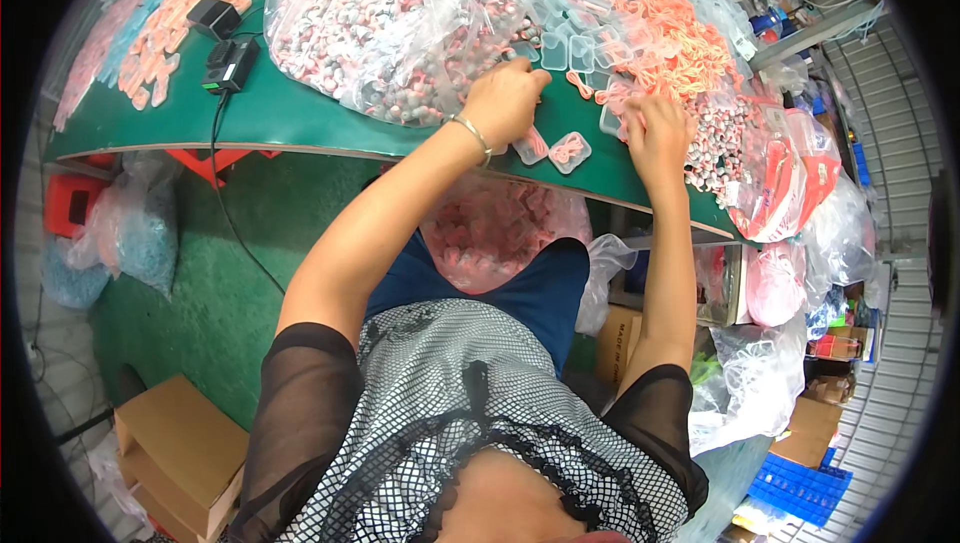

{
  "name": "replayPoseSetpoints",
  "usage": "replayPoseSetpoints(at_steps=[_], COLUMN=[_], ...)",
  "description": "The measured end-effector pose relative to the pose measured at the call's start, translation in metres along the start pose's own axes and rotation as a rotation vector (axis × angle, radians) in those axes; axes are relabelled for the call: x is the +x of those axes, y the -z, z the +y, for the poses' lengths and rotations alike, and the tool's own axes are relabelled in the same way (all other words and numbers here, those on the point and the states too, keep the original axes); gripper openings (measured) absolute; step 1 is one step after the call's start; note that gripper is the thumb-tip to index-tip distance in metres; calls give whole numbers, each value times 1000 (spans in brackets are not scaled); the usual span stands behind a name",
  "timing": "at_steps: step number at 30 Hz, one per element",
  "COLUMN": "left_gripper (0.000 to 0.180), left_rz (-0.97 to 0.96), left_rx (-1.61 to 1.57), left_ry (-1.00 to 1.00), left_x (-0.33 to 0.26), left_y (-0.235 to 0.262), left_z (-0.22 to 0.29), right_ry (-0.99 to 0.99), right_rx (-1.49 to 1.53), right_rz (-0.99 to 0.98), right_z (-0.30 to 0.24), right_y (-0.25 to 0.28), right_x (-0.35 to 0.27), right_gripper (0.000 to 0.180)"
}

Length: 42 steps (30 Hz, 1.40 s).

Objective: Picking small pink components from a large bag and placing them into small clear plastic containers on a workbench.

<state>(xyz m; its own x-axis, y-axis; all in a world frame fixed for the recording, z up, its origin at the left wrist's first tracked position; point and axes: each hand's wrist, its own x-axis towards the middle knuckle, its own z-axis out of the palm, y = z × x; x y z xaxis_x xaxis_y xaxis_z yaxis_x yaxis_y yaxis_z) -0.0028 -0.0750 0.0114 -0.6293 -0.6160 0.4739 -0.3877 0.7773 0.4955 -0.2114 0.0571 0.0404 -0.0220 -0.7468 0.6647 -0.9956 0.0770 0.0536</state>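
Observation:
My left hand (507, 100) is closed over the green table's front part, fingers curled down beside a see-through bag (385, 38) of small grey, white and coral pieces. What its fingertips hold is hidden. Just below it lie two small see-through boxes; the right-hand box (570, 153) has a coiled coral cord inside. My right hand (658, 133) is closed too, its thumb and fingers drawn together at the edge of the coral cord pile (680, 48). A see-through box (609, 121) shows beside its fingertips. I cannot make out what it grips.
Empty see-through boxes (570, 51) lie behind my hands. Loose small pieces (715, 143) are heaped at the right. Peach cases (200, 3) and a black device (230, 65) with a hanging cable lie at the left. A full pink bag (505, 228) sits under the table (330, 131).

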Motion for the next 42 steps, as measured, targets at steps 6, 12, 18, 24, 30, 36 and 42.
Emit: replayPoseSetpoints(at_steps=[6, 12, 18, 24, 30, 36, 42], left_gripper=[12, 15, 15, 13, 14, 11, 10], left_rz=[-157, -204, -100, -128, -117, -124, -152], left_rx=[92, 95, 98, -92, -190, -307, -119], left_ry=[35, 62, 49, 86, -46, -87, -170], left_x=[19, 21, 13, 14, 1, -15, -21], left_y=[-11, -12, -12, -5, -1, -9, -22], left_z=[-5, 1, -8, 4, 39, 61, 76], right_ry=[14, -45, -286, -485, -517, -577, -521], right_rx=[154, 212, 215, -112, -185, -41, 548], right_rz=[-190, -172, 60, -51, -54, 11, 71], right_z=[-18, -11, 30, 72, 60, 44, -25], right_y=[20, 15, 26, 27, 10, 19, 30], right_x=[-43, -54, -61, -96, -84, -86, -82], right_gripper=[14, 14, 7, 13, 15, 7, 8])
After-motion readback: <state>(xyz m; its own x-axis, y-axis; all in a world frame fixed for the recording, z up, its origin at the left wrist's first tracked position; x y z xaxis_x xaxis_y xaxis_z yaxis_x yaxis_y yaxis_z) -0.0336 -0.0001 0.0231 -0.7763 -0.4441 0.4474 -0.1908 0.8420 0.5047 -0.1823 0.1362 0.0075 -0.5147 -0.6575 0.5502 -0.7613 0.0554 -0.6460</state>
